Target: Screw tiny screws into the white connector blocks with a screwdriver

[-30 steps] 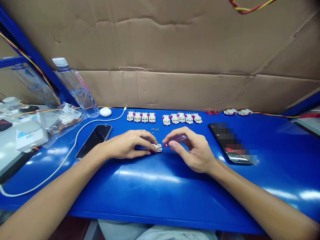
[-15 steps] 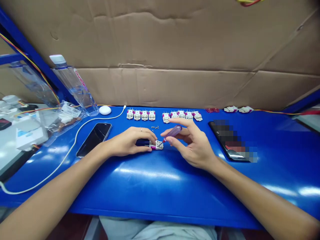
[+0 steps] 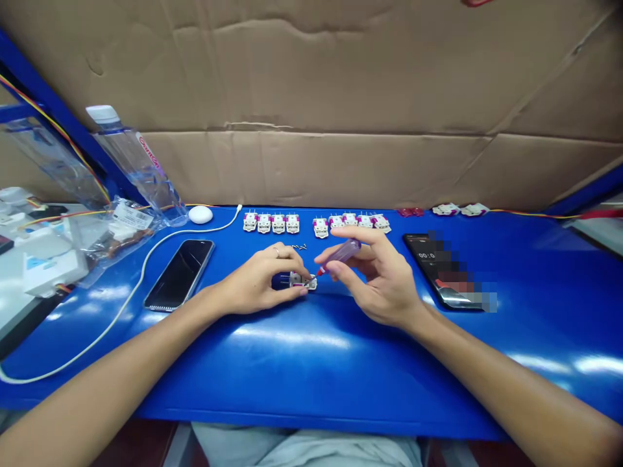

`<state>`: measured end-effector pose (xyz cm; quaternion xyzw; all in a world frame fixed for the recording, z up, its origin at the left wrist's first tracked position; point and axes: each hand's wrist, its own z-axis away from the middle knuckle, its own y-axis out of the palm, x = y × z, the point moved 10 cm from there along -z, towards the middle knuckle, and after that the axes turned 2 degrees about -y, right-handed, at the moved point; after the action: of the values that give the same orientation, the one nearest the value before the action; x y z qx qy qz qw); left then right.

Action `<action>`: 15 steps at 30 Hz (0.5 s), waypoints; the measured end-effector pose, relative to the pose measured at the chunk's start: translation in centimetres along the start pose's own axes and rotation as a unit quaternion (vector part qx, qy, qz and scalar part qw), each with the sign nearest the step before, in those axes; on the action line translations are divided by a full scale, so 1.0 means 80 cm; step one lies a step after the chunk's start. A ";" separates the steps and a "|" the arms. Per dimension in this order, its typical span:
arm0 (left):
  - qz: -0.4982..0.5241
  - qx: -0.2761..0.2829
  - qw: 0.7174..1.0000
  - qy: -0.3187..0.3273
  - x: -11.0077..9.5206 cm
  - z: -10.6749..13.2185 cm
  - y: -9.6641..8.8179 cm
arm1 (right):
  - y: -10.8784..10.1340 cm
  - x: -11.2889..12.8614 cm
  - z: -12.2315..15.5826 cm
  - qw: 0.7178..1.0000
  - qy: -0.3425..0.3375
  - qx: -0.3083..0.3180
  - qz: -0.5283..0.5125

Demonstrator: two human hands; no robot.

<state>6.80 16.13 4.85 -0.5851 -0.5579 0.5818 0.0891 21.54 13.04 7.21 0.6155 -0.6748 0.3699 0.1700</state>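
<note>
My left hand [image 3: 260,279] pinches a small white-and-magenta plug unit [image 3: 298,281] against the blue table, fingers behind it and thumb in front. In my right hand [image 3: 377,279] is a screwdriver [image 3: 342,255] with a clear purple handle and a red collar, tilted so its tip meets the unit. Part of the unit is hidden by the left fingers. Just behind lie several small screws [image 3: 300,246]. Farther back, more such plug units stand in two groups, one on the left [image 3: 278,224] and one on the right [image 3: 320,227], prongs pointing away.
A dark phone [image 3: 180,275] lies left, beside a white cable [image 3: 141,279] and a white oval object [image 3: 200,215]. A leaning water bottle [image 3: 141,165] stands at the back left. Another phone [image 3: 438,269] lies right. Red pieces [image 3: 410,212] and two white parts [image 3: 460,209] sit near the cardboard wall [image 3: 341,84].
My left fingers and thumb have shifted slightly right along the plug unit. The screwdriver handle has moved a little right and up, its tip still at the unit. The view has shifted slightly.
</note>
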 end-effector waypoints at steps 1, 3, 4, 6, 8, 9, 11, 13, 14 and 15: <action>-0.002 0.002 1.000 0.000 0.000 0.000 0.001 | 0.000 0.002 0.000 1.000 -0.007 0.001 0.000; -0.001 0.006 1.000 0.000 0.001 -0.001 0.001 | -0.002 0.004 0.000 1.000 -0.017 -0.003 0.006; 0.001 0.006 1.000 0.001 0.001 -0.001 0.001 | -0.003 0.005 0.000 1.000 -0.019 -0.005 0.012; 0.010 0.006 1.000 0.004 0.002 -0.001 0.001 | -0.003 0.004 0.000 0.999 -0.019 -0.007 0.026; 0.022 0.004 1.000 0.005 0.002 -0.002 0.000 | -0.003 0.003 0.000 0.999 -0.016 -0.010 0.036; 0.028 0.003 1.000 0.005 0.002 -0.002 0.000 | -0.004 0.002 0.000 0.999 -0.016 -0.012 0.038; 0.034 -0.002 0.999 0.007 0.001 -0.003 0.000 | -0.005 0.003 0.000 0.999 -0.019 -0.022 0.034; 0.035 -0.005 0.999 0.008 -0.001 -0.003 0.000 | -0.006 0.004 0.000 0.999 -0.022 -0.029 0.028; 0.036 -0.006 0.999 0.009 -0.002 -0.003 0.001 | -0.006 0.004 0.000 0.999 -0.023 -0.030 0.027; 0.039 -0.006 0.999 0.009 -0.002 -0.003 0.001 | -0.005 0.004 0.000 0.999 -0.024 -0.029 0.028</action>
<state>7.09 16.11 4.98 -0.6122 -0.5376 0.5757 0.0681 21.87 12.80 7.57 0.5996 -0.7065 0.3398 0.1610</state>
